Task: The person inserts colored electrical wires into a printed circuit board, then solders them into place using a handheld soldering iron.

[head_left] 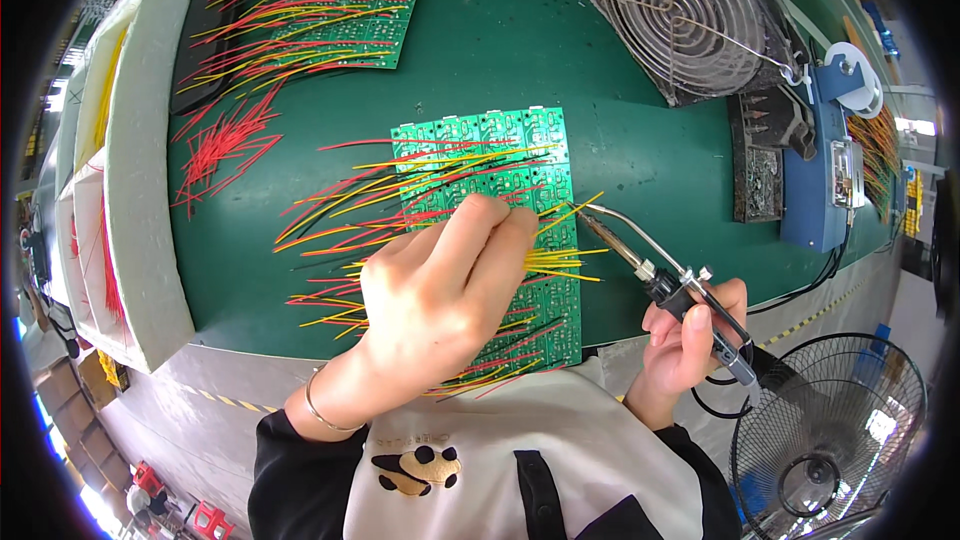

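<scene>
A green circuit board panel (550, 300) lies on the green work mat in front of me, with red, yellow and black wires sticking out to its left. Over its middle, my left hand (440, 275) is closed with the fingertips down at the board. A bunch of yellow wires (560, 262) pokes out from under that hand to the right. My right hand (690, 345) grips a soldering iron (660, 285) with a thin curved metal feed tube alongside. The iron's tip is at the board's right edge, close to the yellow wire ends. My left fingertips are partly hidden.
Another wired board panel (375, 20) lies at the far left, near a pile of loose red wires (225, 145). A white foam box (150, 160) stands at the left edge. A square fan (680, 20) and a blue solder feeder (810, 190) are at right; a black floor fan (830, 430) stands nearer.
</scene>
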`<state>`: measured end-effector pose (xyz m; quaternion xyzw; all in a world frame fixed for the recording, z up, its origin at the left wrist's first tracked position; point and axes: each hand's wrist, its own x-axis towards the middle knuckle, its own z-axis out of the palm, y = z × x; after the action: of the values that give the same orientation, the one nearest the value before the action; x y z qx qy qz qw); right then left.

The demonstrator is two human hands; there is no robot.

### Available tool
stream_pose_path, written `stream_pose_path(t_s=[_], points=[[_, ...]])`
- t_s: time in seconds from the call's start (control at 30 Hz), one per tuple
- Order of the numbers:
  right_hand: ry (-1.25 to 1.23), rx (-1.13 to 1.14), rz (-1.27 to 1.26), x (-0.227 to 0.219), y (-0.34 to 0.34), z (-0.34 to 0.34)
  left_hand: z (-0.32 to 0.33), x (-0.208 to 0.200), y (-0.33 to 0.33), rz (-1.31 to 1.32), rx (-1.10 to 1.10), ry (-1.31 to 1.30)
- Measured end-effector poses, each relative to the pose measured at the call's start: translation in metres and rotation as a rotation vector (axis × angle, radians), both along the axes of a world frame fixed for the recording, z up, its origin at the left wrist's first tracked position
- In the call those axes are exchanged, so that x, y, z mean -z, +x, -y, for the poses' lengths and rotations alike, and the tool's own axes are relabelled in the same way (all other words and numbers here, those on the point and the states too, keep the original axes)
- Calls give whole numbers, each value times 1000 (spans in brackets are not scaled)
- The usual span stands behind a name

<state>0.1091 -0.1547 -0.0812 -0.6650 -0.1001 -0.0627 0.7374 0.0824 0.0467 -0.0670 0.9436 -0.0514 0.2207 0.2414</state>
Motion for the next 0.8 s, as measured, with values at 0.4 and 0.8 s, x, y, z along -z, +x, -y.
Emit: stream_pose_path(t_s=[0.4, 0.8], points=[[36, 58, 37, 0, 1, 2, -1, 1, 0, 10, 11, 4], [44, 62, 80, 2, 1, 6, -3, -17, 0, -56, -54, -301]])
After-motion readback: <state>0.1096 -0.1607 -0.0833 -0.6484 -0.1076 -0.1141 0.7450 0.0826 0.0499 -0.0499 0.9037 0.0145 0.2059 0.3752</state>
